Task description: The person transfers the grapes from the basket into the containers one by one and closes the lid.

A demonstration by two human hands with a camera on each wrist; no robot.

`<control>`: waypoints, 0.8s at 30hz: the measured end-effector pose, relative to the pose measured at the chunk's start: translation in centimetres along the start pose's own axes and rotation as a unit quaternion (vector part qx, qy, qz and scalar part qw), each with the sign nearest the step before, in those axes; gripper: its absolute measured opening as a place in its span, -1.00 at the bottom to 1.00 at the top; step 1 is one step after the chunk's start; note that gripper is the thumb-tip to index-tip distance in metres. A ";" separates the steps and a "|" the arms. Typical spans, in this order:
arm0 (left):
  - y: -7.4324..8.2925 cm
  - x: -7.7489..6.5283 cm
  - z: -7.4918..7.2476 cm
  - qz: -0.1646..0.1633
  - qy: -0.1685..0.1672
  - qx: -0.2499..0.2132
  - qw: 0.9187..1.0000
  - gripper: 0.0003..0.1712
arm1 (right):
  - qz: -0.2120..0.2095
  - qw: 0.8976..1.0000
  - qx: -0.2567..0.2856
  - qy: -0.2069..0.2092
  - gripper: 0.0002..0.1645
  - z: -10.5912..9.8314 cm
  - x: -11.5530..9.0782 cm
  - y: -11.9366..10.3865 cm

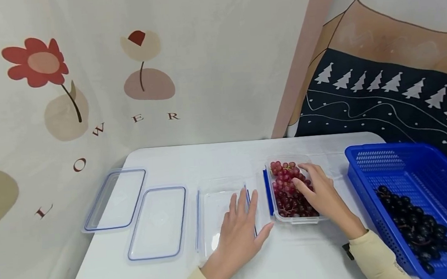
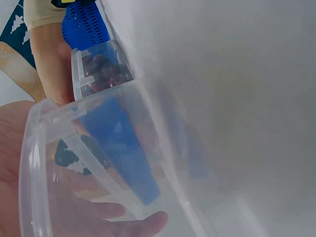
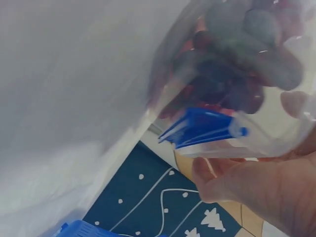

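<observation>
My left hand (image 1: 238,230) reaches over a transparent plastic food container (image 1: 214,217), palm down with its fingers spread. In the left wrist view, that container's rim (image 2: 37,153) crosses in front of the hand. To the right stands a second transparent container (image 1: 298,220) with a blue side clip (image 1: 269,193), holding red grapes (image 1: 286,185) and darker grapes (image 1: 295,206). Over this container's right rim lies my right hand (image 1: 324,193), thumb and fingers apart, fingertips right at the grapes. The right wrist view shows the grapes (image 3: 222,89) through the container wall, partly blurred.
Two transparent lids with blue seals, one nearer (image 1: 157,223) and one farther left (image 1: 119,198), lie on the white table (image 1: 111,271). A blue slotted basket (image 1: 443,183) at the right holds black grapes (image 1: 415,225). A printed curtain (image 1: 217,61) hangs behind the table.
</observation>
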State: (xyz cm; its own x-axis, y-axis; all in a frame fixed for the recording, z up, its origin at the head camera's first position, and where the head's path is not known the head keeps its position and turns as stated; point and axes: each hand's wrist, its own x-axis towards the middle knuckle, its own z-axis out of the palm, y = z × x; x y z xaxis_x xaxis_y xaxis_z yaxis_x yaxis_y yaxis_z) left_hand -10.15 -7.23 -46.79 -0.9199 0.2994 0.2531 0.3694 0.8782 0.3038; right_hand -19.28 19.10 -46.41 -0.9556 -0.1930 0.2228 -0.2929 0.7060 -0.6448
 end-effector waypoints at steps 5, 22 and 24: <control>-0.7 -1.0 -0.5 -0.009 0.008 0.009 1.000 -0.01 | 0.005 1.000 0.025 0.017 -0.31 -0.5 -1.6 -1.0; -2.0 -3.0 -0.8 -0.010 -0.011 0.012 1.000 0.22 | -0.040 0.983 -0.001 0.182 -0.55 -5.5 -7.3 -1.9; -2.1 -3.2 -0.9 -0.009 -0.007 0.015 1.000 0.22 | -0.013 0.983 -0.016 0.181 -0.55 -6.3 -7.8 -1.7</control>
State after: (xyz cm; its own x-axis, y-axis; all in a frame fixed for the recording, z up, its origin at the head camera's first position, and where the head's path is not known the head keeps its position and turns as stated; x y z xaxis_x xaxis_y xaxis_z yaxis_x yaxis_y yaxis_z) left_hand -7.90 -10.37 -47.43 -0.9279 0.2892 0.2352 0.3496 0.8940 0.2803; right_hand -11.12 23.69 -42.48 -0.8720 0.0404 0.4878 -0.3096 0.7264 -0.6136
